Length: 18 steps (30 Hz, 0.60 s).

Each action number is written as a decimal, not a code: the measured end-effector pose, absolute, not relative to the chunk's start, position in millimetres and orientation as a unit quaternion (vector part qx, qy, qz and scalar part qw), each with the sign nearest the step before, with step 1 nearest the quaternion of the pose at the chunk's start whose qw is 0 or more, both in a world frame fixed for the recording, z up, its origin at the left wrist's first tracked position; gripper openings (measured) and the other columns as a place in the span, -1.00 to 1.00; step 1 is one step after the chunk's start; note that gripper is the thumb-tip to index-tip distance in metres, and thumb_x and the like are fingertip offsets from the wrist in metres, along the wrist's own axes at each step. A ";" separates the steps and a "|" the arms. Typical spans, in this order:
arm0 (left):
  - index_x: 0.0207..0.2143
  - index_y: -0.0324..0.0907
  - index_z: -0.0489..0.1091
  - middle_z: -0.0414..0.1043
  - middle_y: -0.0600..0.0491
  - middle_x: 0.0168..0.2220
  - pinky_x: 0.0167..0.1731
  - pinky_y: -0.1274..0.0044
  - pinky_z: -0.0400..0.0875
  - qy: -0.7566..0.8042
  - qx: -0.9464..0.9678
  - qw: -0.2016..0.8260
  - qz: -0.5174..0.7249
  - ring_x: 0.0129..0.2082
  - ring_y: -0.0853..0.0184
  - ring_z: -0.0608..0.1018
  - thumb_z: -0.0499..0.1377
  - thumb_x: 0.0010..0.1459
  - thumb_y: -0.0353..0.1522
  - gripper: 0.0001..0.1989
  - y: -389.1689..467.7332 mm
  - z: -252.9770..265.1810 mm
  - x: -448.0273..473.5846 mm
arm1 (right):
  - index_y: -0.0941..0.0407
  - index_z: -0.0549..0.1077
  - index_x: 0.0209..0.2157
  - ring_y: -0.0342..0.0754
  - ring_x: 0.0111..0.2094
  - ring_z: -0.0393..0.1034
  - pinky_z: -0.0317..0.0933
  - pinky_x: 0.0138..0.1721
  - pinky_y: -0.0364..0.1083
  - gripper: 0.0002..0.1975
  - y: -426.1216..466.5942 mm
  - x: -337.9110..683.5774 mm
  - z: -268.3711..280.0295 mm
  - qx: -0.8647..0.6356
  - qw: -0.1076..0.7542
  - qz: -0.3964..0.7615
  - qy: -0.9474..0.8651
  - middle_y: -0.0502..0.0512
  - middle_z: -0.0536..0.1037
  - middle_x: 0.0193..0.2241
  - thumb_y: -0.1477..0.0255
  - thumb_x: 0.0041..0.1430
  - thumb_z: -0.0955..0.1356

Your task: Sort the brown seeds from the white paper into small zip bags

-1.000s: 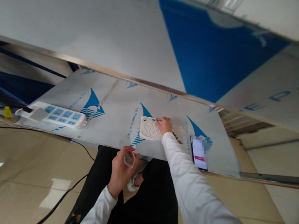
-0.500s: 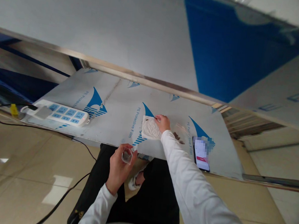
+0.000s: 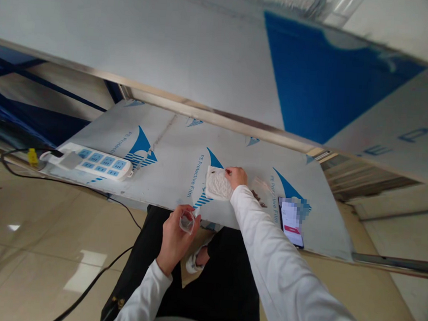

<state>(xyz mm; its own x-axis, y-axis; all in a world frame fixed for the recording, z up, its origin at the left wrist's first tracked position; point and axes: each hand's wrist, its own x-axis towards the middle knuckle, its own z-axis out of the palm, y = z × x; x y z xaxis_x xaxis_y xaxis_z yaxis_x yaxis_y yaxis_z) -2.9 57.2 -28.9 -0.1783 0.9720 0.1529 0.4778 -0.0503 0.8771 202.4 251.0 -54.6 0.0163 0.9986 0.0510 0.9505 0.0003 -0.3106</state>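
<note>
My left hand (image 3: pixel 176 234) is curled round a small clear plastic bag (image 3: pixel 187 221) in front of the table edge, its mouth facing up and spread open. On the table my right hand (image 3: pixel 236 176) is at the right side of a square, wrinkled white pad (image 3: pixel 218 184). Its thumb and fingers are pinched together; what is between them, if anything, is too small to make out. A tiny dark speck (image 3: pixel 213 172) lies near the pad's far left corner. Beside my right wrist, partly covered by the sleeve, is a clear bag with brown pieces (image 3: pixel 258 197).
A phone (image 3: pixel 291 222) with a lit screen lies at the table's right front. On the left a white power strip (image 3: pixel 98 164) has a plug and a black cable (image 3: pixel 86 186) hanging over the edge. A wide upper shelf (image 3: pixel 152 52) overhangs the table's far side.
My right hand's pinched fingertips have shifted slightly on the pad; a dark bit seen at them before no longer shows. The view has moved a little. My left hand keeps its hold.
</note>
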 end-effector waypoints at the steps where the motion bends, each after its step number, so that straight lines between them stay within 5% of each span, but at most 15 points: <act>1: -0.26 -0.14 0.31 0.44 0.10 -0.44 -0.36 0.54 0.39 0.630 0.577 0.281 0.437 -0.42 0.35 0.52 0.18 0.09 -0.27 -0.81 57.9 -28.5 -2.7 | 0.12 0.61 -0.30 0.00 -0.28 0.44 0.23 -0.22 -0.11 -0.82 249.1 200.3 -48.5 -0.701 0.140 0.097 -0.693 0.18 0.63 -0.33 0.49 0.07 0.36; 6: -0.24 -0.14 0.31 0.45 0.09 -0.42 -0.36 0.54 0.38 0.628 0.589 0.272 0.431 -0.40 0.34 0.52 0.18 0.08 -0.31 -0.81 64.7 -20.5 -2.5 | 0.13 0.55 -0.15 -0.09 -0.36 0.43 0.28 -0.27 -0.14 -0.74 187.6 171.9 6.6 -0.665 0.229 0.121 -0.701 0.11 0.61 -0.28 0.38 0.19 0.30; 9: -0.25 -0.14 0.30 0.47 0.08 -0.38 -0.34 0.53 0.38 0.611 0.602 0.278 0.433 -0.37 0.33 0.53 0.19 0.02 -0.36 -0.80 67.4 -12.2 0.7 | 0.07 0.56 -0.22 -0.08 -0.34 0.42 0.31 -0.27 -0.11 -0.82 122.0 149.4 44.0 -0.513 0.324 0.214 -0.765 0.06 0.60 -0.32 0.44 0.13 0.36; 18: -0.31 -0.13 0.31 0.46 0.05 -0.36 -0.34 0.50 0.37 0.567 0.651 0.257 0.435 -0.35 0.27 0.50 0.09 -0.08 -0.56 -0.75 53.2 4.7 24.9 | 0.13 0.47 -0.45 0.05 -0.31 0.38 0.25 -0.32 -0.01 -0.91 71.7 130.6 81.8 -0.428 0.053 0.062 -0.900 0.12 0.53 -0.47 0.56 0.11 0.37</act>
<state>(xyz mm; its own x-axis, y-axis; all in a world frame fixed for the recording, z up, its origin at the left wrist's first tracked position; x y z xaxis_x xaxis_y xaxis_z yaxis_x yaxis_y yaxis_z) 24.9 53.2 4.7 -0.0207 0.9612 0.2752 0.5139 -0.2259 0.8276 130.6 71.7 81.8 -0.6275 0.7775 0.0417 0.7645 0.6254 -0.1563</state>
